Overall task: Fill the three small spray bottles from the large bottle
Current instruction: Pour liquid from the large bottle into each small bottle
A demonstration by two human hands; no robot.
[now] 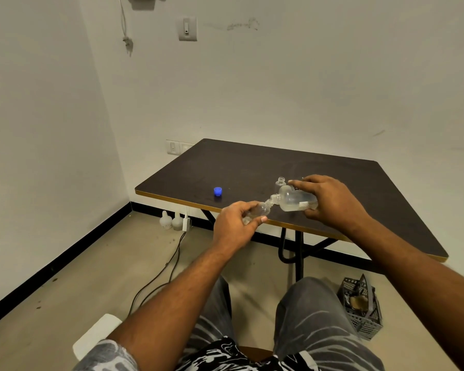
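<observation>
While the cap (pixel 217 191) lies left of centre on the table (pixel 252 162), my left hand (pixel 235 226) grips a small bottle (pixel 260 210), mouth to mouth with the large bottle (pixel 296 200) gripped and tipped by my right hand (pixel 330 202): pouring, I judge. Some clear liquid pools inside it; next, hold the mouths aligned. A second bottle (pixel 280 183) stands open behind.

Large bottle (pixel 296 200) is looking like clear plastic, glossy and smooth. Tilted small bottle (pixel 260 210) and standing small bottle (pixel 280 182) are showing the same clear, smooth plastic. Cap (pixel 217 191) is reading as blue plastic, slight sheen. Table (pixel 252 167) top is looking dark, matt and smooth, with a tan band along the edge. Table legs (pixel 299 253) are showing black tube, apparently metal. Crate (pixel 360 314) is looking like grey plastic mesh. Trousers (pixel 314 325) are showing grey cloth.
</observation>
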